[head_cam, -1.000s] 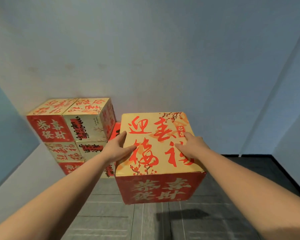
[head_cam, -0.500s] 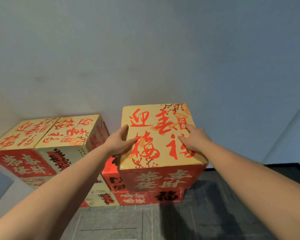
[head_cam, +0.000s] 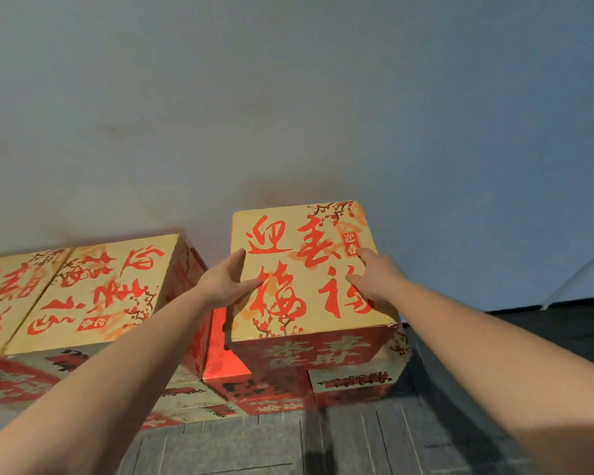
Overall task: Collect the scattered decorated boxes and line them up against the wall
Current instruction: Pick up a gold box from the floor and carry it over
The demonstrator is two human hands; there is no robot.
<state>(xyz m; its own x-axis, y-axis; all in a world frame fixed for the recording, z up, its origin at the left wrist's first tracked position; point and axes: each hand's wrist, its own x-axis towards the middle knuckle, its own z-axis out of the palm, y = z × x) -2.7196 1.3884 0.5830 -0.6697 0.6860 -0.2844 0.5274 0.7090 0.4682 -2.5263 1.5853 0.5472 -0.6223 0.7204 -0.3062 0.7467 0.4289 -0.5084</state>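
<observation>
The held box (head_cam: 306, 269) sits atop lower boxes (head_cam: 354, 385), right of the stack (head_cam: 96, 289), against the wall (head_cam: 288, 114).

Dark grey tiled floor (head_cam: 374, 447) meeting a pale wall. Red-and-gold decorated cardboard boxes rest directly on it against the wall: a bottom row (head_cam: 278, 394) under the right stack, and lower boxes (head_cam: 192, 402) beneath the left stack.
</observation>
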